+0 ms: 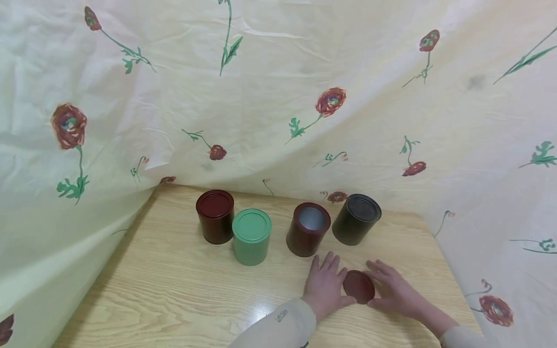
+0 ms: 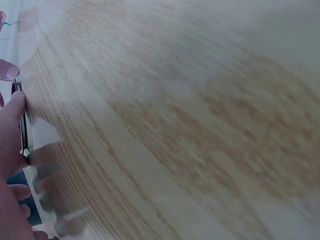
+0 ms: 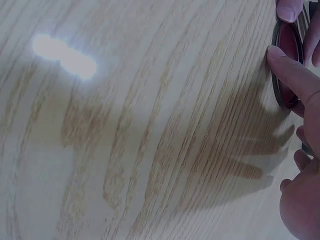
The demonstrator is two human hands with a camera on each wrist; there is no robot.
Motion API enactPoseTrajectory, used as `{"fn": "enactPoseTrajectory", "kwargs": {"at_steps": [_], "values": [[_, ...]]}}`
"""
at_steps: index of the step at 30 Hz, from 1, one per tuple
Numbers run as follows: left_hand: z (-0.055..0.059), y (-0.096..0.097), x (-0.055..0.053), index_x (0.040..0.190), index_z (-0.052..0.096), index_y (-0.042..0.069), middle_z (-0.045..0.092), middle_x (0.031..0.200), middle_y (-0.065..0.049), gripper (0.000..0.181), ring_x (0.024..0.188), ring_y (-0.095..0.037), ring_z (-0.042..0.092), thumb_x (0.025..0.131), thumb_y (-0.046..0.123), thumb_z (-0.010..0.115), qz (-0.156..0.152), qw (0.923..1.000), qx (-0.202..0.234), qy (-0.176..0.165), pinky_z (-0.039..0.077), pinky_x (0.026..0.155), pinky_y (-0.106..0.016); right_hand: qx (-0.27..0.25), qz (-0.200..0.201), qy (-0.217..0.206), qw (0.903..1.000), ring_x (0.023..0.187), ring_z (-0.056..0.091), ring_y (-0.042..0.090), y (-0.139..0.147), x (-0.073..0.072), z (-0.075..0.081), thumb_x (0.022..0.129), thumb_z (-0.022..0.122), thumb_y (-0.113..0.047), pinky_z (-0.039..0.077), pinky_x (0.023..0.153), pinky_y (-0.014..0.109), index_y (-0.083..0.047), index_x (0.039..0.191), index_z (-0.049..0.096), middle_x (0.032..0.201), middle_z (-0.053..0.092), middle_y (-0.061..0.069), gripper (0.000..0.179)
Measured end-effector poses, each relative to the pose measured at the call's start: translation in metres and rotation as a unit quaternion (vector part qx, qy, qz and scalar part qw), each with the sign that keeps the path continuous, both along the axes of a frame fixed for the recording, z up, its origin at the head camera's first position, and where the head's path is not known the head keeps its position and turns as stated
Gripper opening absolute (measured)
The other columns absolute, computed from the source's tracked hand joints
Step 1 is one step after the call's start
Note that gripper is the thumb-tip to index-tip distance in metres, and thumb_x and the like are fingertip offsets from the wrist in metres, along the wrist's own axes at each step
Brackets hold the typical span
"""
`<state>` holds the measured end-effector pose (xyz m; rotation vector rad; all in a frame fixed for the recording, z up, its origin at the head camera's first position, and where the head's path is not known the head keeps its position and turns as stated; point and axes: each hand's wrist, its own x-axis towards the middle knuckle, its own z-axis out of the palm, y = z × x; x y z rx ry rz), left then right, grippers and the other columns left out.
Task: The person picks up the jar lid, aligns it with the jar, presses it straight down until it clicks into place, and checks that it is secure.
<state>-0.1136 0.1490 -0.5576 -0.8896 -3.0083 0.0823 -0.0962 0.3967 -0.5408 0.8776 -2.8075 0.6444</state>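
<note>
A round dark red lid [image 1: 359, 287] is low over the front right of the table, between both hands. My left hand [image 1: 326, 287] has its thumb and index finger at the lid's left side, with the other fingers spread toward the back. From the right, my right hand [image 1: 398, 292] holds the rim between thumb and fingers. In the right wrist view both thumbs are on the near edge of the lid [image 3: 290, 45]. Just behind the left hand stands a dark red can [image 1: 302, 240], its top uncovered and its grey inside showing.
A black can [image 1: 356, 220] with its lid on stands beside the uncovered can. Further left are a lidded green can [image 1: 251, 246] and a lidded dark red can [image 1: 215, 222]. Floral cloth [image 1: 261, 96] hangs behind and along both sides of the wooden table [image 1: 174, 270].
</note>
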Motion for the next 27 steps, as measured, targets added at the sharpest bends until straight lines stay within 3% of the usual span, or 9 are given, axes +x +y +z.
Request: {"fn": "enactPoseTrajectory", "kwargs": {"at_steps": [5, 8, 11, 13, 16, 18, 22, 27], "values": [[-0.003, -0.002, -0.003, 0.155, 0.054, 0.047, 0.039, 0.170, 0.010, 0.082, 0.161, -0.017, 0.027, 0.088, 0.093, 0.045, -0.010, 0.9998, 0.017, 0.008, 0.030, 0.129, -0.046, 0.014, -0.008, 0.019, 0.9997, 0.135, 0.052, 0.044, -0.002, 0.005, 0.000, 0.064, 0.101, -0.030, 0.048, 0.095, 0.071, -0.009, 0.127, 0.075, 0.143, 0.063, 0.023, 0.072], [-0.007, -0.004, -0.004, 0.153, 0.056, 0.046, 0.041, 0.169, 0.010, 0.082, 0.161, -0.016, 0.029, 0.086, 0.094, 0.046, -0.017, 0.9993, 0.029, 0.015, 0.030, 0.128, -0.046, 0.014, -0.007, 0.022, 0.9996, 0.133, 0.053, 0.047, -0.004, 0.007, -0.001, 0.063, 0.101, -0.028, 0.048, 0.098, 0.067, -0.008, 0.128, 0.074, 0.143, 0.064, 0.023, 0.073], [-0.010, -0.005, -0.005, 0.152, 0.057, 0.046, 0.043, 0.167, 0.011, 0.082, 0.160, -0.016, 0.030, 0.086, 0.094, 0.046, -0.025, 0.9989, 0.036, 0.018, 0.031, 0.128, -0.045, 0.012, -0.006, 0.026, 0.9996, 0.127, 0.053, 0.053, -0.005, 0.009, -0.002, 0.062, 0.101, -0.027, 0.046, 0.108, 0.053, -0.007, 0.128, 0.074, 0.142, 0.064, 0.023, 0.074], [-0.010, -0.007, -0.007, 0.152, 0.057, 0.045, 0.044, 0.166, 0.012, 0.082, 0.160, -0.015, 0.030, 0.086, 0.094, 0.046, -0.030, 0.9986, 0.040, 0.015, 0.031, 0.128, -0.045, 0.007, -0.003, 0.029, 0.9996, 0.127, 0.053, 0.053, -0.006, 0.009, -0.002, 0.062, 0.101, -0.027, 0.037, 0.118, 0.036, -0.007, 0.128, 0.074, 0.142, 0.064, 0.024, 0.074], [-0.008, -0.009, -0.008, 0.153, 0.057, 0.045, 0.045, 0.166, 0.013, 0.083, 0.160, -0.015, 0.029, 0.087, 0.093, 0.046, -0.039, 0.9983, 0.042, 0.008, 0.030, 0.129, -0.044, -0.001, 0.000, 0.037, 0.9993, 0.130, 0.053, 0.050, -0.007, 0.010, -0.004, 0.062, 0.101, -0.027, 0.016, 0.118, 0.013, -0.007, 0.127, 0.074, 0.142, 0.064, 0.024, 0.074], [-0.005, -0.011, -0.008, 0.153, 0.057, 0.044, 0.045, 0.165, 0.013, 0.082, 0.161, -0.015, 0.029, 0.087, 0.092, 0.047, -0.044, 0.9981, 0.042, 0.003, 0.030, 0.129, -0.044, -0.004, 0.001, 0.042, 0.9991, 0.132, 0.053, 0.047, -0.007, 0.011, -0.005, 0.062, 0.101, -0.028, 0.009, 0.115, 0.008, -0.007, 0.127, 0.074, 0.142, 0.064, 0.024, 0.074], [0.000, -0.015, -0.008, 0.153, 0.057, 0.044, 0.045, 0.165, 0.014, 0.082, 0.161, -0.015, 0.029, 0.087, 0.091, 0.049, -0.051, 0.9976, 0.046, -0.004, 0.030, 0.129, -0.043, -0.005, -0.004, 0.046, 0.9989, 0.133, 0.052, 0.045, -0.007, 0.012, -0.007, 0.062, 0.102, -0.029, 0.008, 0.115, 0.006, -0.007, 0.127, 0.074, 0.142, 0.064, 0.022, 0.074], [0.000, -0.019, -0.009, 0.154, 0.057, 0.042, 0.045, 0.166, 0.014, 0.083, 0.160, -0.015, 0.030, 0.087, 0.091, 0.047, -0.064, 0.9963, 0.057, 0.002, 0.031, 0.129, -0.042, -0.021, -0.001, 0.050, 0.9985, 0.154, 0.034, 0.010, -0.008, 0.013, -0.007, 0.061, 0.102, -0.029, 0.008, 0.116, 0.004, -0.004, 0.126, 0.074, 0.140, 0.063, 0.025, 0.075]]}}
